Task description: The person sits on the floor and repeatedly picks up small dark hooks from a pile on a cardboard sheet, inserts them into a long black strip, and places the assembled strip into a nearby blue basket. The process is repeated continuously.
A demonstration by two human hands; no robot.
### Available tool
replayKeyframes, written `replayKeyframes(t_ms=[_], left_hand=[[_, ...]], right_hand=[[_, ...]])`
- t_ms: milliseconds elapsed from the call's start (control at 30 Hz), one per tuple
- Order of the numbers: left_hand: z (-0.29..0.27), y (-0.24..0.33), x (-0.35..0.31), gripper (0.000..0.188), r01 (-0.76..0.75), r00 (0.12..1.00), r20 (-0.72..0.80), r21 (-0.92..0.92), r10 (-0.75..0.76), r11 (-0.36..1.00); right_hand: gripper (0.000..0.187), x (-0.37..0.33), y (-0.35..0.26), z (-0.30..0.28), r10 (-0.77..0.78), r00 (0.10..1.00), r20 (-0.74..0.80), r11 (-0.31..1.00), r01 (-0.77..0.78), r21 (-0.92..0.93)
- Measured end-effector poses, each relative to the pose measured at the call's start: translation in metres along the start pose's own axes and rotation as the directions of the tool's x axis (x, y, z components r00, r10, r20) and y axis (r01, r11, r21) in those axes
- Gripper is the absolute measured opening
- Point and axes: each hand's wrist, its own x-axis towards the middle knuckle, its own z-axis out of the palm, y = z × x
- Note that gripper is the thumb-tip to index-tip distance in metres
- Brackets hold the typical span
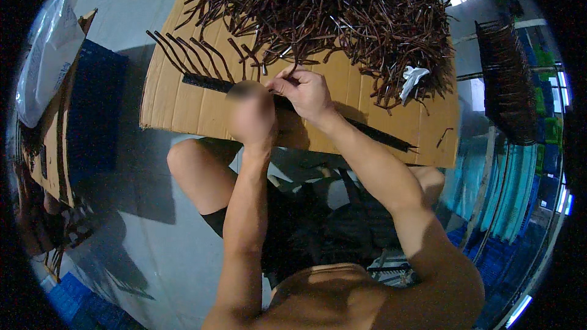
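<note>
A long black bar (208, 82) lies slantwise over the cardboard sheet, with several thin, bent brown rods (197, 55) set side by side along its left part. My left hand (252, 116) is closed over the bar's middle, just right of that row; blur covers its fingers. Beside it, my right hand (307, 95) is closed in a pinch, thumb and forefinger against the bar near the left fingertips. A brown rod (296, 61) sticks up from the right fingers. The bar's right part (382, 137) passes under my right forearm.
A large heap of similar brown rods (342, 12) covers the far side of the cardboard sheet (168, 107). A crumpled white scrap (413, 80) lies at its right edge. More rods hang in a rack (504, 79) at right, above turquoise crates (504, 189). A plastic bag (49, 61) is at left.
</note>
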Motion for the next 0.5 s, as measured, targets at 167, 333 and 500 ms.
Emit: replayKeyframes(t_ms=[167, 333, 500], left_hand=[[0.001, 0.003, 0.001, 0.015, 0.026, 0.999, 0.042, 0.058, -0.028, 0.998], [0.010, -0.009, -0.003, 0.016, 0.106, 0.991, 0.066, 0.170, -0.119, 0.980], [0.003, -0.006, -0.003, 0.017, 0.052, 0.998, 0.036, 0.079, -0.055, 0.996]], right_hand=[[0.023, 0.003, 0.008, -0.002, -0.137, 0.991, -0.003, 0.987, 0.137, 0.081], [0.026, 0.006, -0.018, 0.008, -0.241, 0.969, -0.054, 0.954, 0.226, -0.200], [0.024, 0.004, -0.024, 0.008, -0.193, 0.980, -0.038, 0.940, 0.173, -0.293]])
